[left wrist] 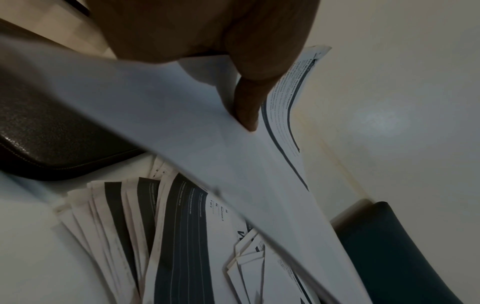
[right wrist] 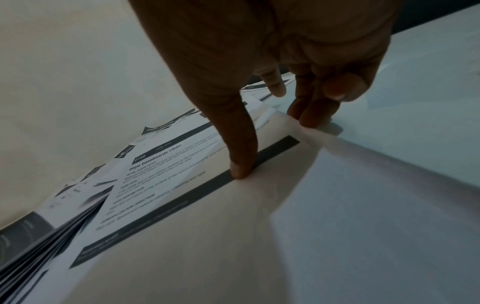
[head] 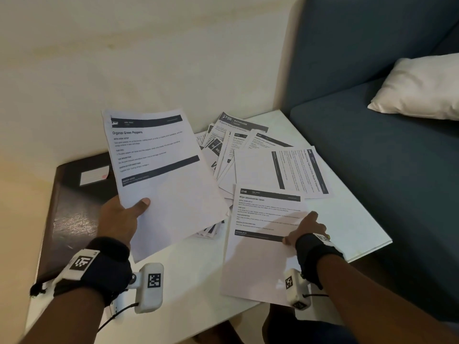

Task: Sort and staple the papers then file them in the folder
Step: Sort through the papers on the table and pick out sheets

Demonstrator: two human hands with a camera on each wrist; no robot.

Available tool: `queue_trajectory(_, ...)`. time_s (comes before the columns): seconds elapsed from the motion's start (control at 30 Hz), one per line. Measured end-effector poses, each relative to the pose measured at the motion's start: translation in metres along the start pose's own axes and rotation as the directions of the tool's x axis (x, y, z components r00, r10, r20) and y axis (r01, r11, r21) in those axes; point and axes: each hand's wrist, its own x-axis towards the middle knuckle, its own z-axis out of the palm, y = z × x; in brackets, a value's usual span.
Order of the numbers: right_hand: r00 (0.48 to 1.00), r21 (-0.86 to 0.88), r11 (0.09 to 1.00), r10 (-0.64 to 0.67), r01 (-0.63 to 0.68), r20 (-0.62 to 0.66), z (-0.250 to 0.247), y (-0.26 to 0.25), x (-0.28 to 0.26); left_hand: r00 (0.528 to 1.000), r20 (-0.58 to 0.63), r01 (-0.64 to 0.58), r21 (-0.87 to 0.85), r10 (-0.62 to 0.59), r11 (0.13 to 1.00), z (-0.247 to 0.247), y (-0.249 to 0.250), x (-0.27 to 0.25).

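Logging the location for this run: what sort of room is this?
Probably a lounge or living-room corner, not an office: a blue sofa with a white cushion beside a small white table strewn with papers.

The white table (head: 347, 219) shows bare surface along its right edge and at the near middle, between the two wrists. A fanned pile of printed white paper sheets (head: 248, 150) covers the far middle up to the cream wall (head: 124, 58), which closes the far side. The dark brown leather-look folder (head: 72, 207) takes the left end. The blue upholstered sofa (head: 372, 157) bounds the table's right side, a white cushion (head: 422, 88) lying on it.
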Motion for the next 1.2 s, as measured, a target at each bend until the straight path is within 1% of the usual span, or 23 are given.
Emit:
queue_trajectory(0.13,0.999,0.087,0.996,0.0,0.004,-0.037,0.0,0.005,0.004,1.0,0.024,-0.006,0.003,0.006,1.0,-0.001,-0.004,0.001)
queue_trajectory(0.27,0.99,0.044,0.993,-0.109,0.113,-0.089,0.0,0.012,0.005,0.998,0.056,0.009,-0.006,-0.009,1.0,-0.002,-0.005,0.002)
queue_trajectory(0.4,0.966,0.173,0.955,-0.218,0.24,-0.136,-0.012,0.005,0.0,0.996,0.087,0.002,-0.013,-0.001,1.0,-0.002,-0.004,0.001)
queue_trajectory(0.53,0.935,0.369,0.86,-0.321,0.354,-0.15,-0.033,-0.007,-0.007,0.995,0.101,0.014,-0.104,-0.004,0.994,-0.002,-0.003,-0.003)
queue_trajectory(0.63,0.921,0.533,0.755,-0.359,0.382,-0.151,-0.05,-0.016,-0.015,0.988,0.153,0.041,-0.178,-0.014,0.983,0.003,0.002,-0.009)
queue_trajectory(0.73,0.895,0.651,0.652,-0.435,0.389,-0.099,-0.067,-0.031,-0.03,0.973,0.23,0.054,-0.222,-0.002,0.974,0.009,0.009,-0.014)
queue_trajectory(0.8,0.867,0.698,0.602,-0.496,0.388,-0.054,-0.077,-0.041,-0.04,0.964,0.266,0.056,-0.224,0.005,0.973,0.014,0.012,-0.016)
queue_trajectory(0.9,0.814,0.746,0.533,-0.581,0.4,-0.021,-0.092,-0.051,-0.061,0.951,0.31,0.083,-0.226,-0.009,0.971,0.021,0.015,-0.019)
queue_trajectory(1.03,0.77,0.819,0.455,-0.637,0.349,0.026,-0.097,-0.057,-0.082,0.932,0.363,0.102,-0.227,-0.013,0.969,0.031,0.016,-0.021)
queue_trajectory(1.1,0.741,0.835,0.431,-0.67,0.341,0.043,-0.095,-0.061,-0.091,0.921,0.389,0.097,-0.218,-0.005,0.971,0.035,0.016,-0.023)
queue_trajectory(1.2,0.695,0.817,0.429,-0.717,0.386,0.048,-0.092,-0.066,-0.103,0.906,0.423,0.086,-0.188,0.002,0.978,0.04,0.018,-0.024)
